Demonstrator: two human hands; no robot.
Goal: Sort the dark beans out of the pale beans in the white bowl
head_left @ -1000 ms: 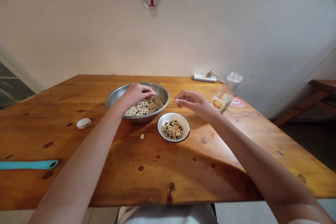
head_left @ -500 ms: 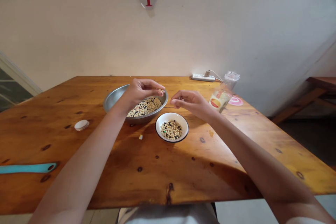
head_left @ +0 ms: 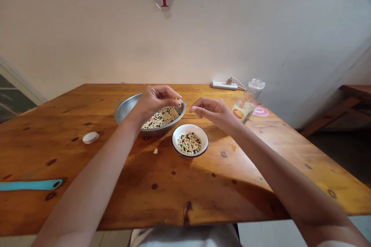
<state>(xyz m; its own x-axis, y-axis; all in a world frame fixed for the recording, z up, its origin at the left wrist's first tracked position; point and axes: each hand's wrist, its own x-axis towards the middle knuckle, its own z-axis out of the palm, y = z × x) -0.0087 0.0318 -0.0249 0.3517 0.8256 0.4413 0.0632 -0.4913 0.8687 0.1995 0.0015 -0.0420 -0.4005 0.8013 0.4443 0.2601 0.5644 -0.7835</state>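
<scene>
Head view: left fingers [head_left: 168, 92] are pinching pale beads [head_left: 176, 99], probably light, hard, slippery, best held by their sides; nearby right fingers [head_left: 203, 104] are pressing together, any hold unclear.

The knotted wooden surface [head_left: 136, 197] is occupied by a metal basin [head_left: 124, 109], a dark-rimmed white bowl [head_left: 190, 128], a clear bottle [head_left: 242, 112], a pink disc [head_left: 261, 111], a power strip [head_left: 224, 85], white round lids [head_left: 90, 137], a small scrap [head_left: 155, 151] and a turquoise handle [head_left: 29, 185].
</scene>
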